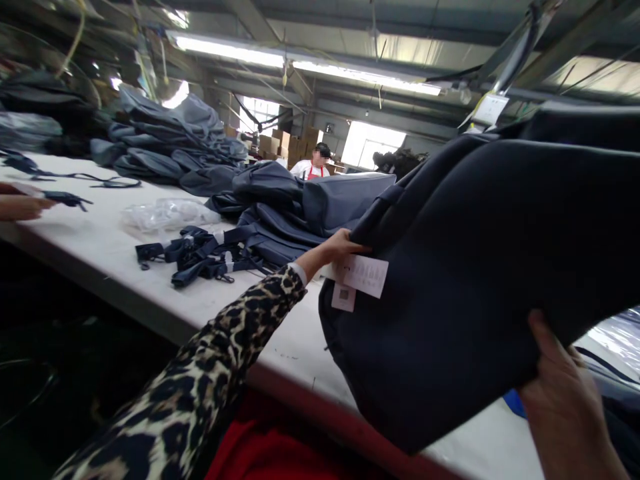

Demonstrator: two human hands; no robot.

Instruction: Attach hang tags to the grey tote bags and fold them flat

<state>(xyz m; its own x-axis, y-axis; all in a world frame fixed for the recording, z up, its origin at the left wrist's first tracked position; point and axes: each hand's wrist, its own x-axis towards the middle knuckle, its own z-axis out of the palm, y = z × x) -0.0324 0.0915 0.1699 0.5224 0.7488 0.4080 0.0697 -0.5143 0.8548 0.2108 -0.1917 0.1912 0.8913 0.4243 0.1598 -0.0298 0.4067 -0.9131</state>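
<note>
A large dark navy bag [450,293] is held up, tilted, over the table edge at the right of the head view. My left hand [340,247], below a leopard-print sleeve, is closed on the bag's near left edge. A white printed tag [367,275] and a smaller tag with a square code [344,298] hang beside those fingers. My right hand [563,383] grips the bag's lower right edge, its thumb on the front face and its other fingers mostly hidden.
Bundled navy straps with clips [200,257] and clear plastic bags [170,215] lie on the white table [120,250]. Navy bags [280,193] are piled behind. At far left, another person's hand [23,203] holds a strap. A person in a red apron [313,167] is farther back.
</note>
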